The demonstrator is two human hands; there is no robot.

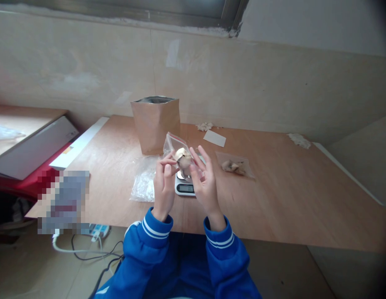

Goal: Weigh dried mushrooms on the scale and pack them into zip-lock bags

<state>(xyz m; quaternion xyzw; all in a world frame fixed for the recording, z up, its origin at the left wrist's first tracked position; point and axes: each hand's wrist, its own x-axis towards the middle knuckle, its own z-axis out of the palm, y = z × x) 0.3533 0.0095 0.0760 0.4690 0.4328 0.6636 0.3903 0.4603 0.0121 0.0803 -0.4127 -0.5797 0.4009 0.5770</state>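
Note:
Between my two hands is a clear zip bag [171, 143] with pale dried pieces [184, 157] inside. My left hand [164, 180] grips the bag's left side with bent fingers. On the other side, my right hand [205, 178] holds it near the lower right, thumb in front and some fingers raised. Below and behind them sits a small white digital scale [181, 192], partly covered by the hands; its display cannot be read clearly. A heap of clear plastic bags [143, 182] lies left of the scale. To the right rests another clear bag [234, 166] with dried pieces in it.
Behind my hands stands an open brown foil-lined pouch [157, 124]. A white card [215, 138] and pale scraps [204, 126] lie near the wall, with more scraps [300, 140] at far right. A blurred-out object [66, 201] is at the table's left edge, with cables [83, 251] below.

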